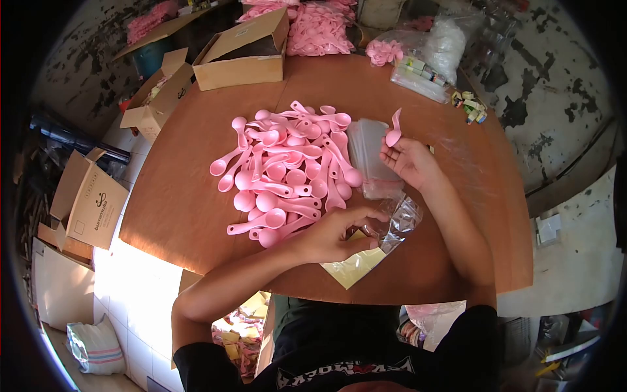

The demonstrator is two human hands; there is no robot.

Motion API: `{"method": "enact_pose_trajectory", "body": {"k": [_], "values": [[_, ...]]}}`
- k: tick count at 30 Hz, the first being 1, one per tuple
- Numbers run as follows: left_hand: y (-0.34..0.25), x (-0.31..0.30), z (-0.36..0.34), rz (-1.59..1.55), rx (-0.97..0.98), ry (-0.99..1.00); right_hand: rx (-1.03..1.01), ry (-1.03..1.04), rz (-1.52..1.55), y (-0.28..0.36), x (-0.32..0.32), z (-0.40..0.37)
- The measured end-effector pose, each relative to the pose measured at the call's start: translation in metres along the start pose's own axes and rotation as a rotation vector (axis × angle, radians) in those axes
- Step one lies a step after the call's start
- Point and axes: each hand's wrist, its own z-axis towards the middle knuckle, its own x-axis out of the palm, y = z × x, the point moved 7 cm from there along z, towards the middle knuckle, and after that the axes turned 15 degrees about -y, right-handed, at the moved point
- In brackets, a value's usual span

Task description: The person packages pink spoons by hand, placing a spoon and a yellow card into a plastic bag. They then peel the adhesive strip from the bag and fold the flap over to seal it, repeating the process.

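My right hand (406, 161) holds a single pink plastic spoon (394, 129) upright by its handle, above a stack of clear plastic bags (367, 147). My left hand (333, 235) pinches a small clear bag (400, 222) that lies on a yellow packet (356, 266) near the table's front edge. A pile of several pink spoons (287, 170) spreads over the round wooden table (196, 202) just left of both hands.
An open cardboard box (241, 55) stands at the back of the table, another open box (157, 98) at its left edge. More pink spoons (320, 26) and plastic bags (431, 59) lie at the back. Cardboard boxes (91, 202) stand on the floor at left.
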Motion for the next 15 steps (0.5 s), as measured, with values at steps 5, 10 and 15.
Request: {"method": "enact_pose_trajectory", "body": {"k": [5, 10, 15], "values": [[0.005, 0.0, 0.001, -0.03, -0.021, -0.044, -0.054, 0.161, 0.091, 0.016, -0.013, -0.031], [0.008, -0.007, 0.004, -0.111, -0.048, -0.083, -0.019, 0.099, 0.149, 0.016, -0.02, -0.037], [0.005, -0.015, 0.007, -0.277, -0.102, -0.166, 0.026, 0.231, 0.117, 0.013, -0.019, -0.038]]}}
